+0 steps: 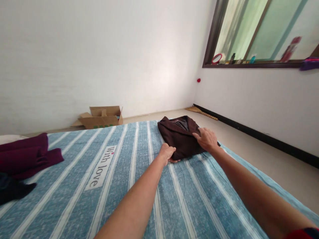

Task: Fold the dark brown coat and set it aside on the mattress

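A dark brown jacket (pixel 183 141) lies folded into a compact bundle on the blue and white striped bedspread (pixel 143 146), its collar at the far side and a grey lining showing at the neck. At the near left corner, my left hand (pixel 167 154) grips the jacket, thumb on top and fingers partly tucked underneath. My right hand (pixel 207 138) rests on the right edge of the jacket, fingers stretched forward over the cloth and thumb apart. The underside of the bundle is hidden.
Purple clothing (pixel 27 156) and a dark garment (pixel 15 189) lie at the bed's left. Beyond the bed stand an open cardboard box (pixel 103 119) and a broom (pixel 203 112) on the floor. A mirror (pixel 216 58) and bottles line the window sill.
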Tool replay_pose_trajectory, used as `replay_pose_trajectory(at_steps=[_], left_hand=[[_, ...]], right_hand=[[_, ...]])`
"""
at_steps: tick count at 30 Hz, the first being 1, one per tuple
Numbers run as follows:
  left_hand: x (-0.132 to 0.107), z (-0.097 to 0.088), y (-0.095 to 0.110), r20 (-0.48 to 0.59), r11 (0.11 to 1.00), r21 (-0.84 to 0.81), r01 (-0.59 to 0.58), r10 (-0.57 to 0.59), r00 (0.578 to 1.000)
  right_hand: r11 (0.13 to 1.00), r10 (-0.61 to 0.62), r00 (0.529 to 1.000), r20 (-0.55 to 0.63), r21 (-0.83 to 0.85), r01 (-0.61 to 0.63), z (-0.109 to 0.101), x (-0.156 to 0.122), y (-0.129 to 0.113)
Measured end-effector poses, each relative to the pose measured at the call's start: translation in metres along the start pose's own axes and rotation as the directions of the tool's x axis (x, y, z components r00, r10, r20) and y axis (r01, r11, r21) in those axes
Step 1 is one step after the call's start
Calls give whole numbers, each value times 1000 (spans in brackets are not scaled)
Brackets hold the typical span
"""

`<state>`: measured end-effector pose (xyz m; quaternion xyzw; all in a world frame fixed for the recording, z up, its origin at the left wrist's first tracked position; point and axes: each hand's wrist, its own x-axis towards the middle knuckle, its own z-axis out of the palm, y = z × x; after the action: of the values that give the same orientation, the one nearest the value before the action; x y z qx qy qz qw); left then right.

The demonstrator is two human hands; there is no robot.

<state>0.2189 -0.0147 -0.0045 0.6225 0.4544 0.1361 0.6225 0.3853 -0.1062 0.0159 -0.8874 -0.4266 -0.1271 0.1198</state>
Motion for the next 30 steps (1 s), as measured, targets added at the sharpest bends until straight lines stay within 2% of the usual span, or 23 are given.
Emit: replay_pose_trajectory(at_steps=[3, 6, 9, 12, 17, 21, 25, 30], left_hand=[[2, 1, -1, -10, 997, 63, 35, -34, 999], [5, 2, -4, -59, 987, 142, 70, -62, 996], [4, 1, -9, -108, 978, 183, 96, -77, 991], [-5, -1, -14, -111, 980, 171, 98, -80, 991], [-27, -3, -21, -75, 996, 84, 24, -18, 997], [-42, -2, -26, -89, 999, 30, -40, 43, 995], [-70, -8, -36, -27, 996, 5, -84, 84, 996], [-133, -30, -69, 61, 991, 51, -125, 122, 991]], right_hand=[[990, -135, 990, 38, 40, 134, 12, -16, -27], [993, -121, 993, 18, -14, 121, 27, -29, -43], [994, -102, 994, 27, -24, 102, 33, -33, -45], [994, -105, 993, 53, -24, 107, 31, -33, -44], [994, -99, 992, 80, -36, 102, 30, -32, -44], [994, -96, 988, 118, -44, 102, 33, -33, -45], [997, -61, 979, 195, -44, 70, 33, -33, -44], [1000, -12, 982, 190, 10, 11, 29, -36, -50]])
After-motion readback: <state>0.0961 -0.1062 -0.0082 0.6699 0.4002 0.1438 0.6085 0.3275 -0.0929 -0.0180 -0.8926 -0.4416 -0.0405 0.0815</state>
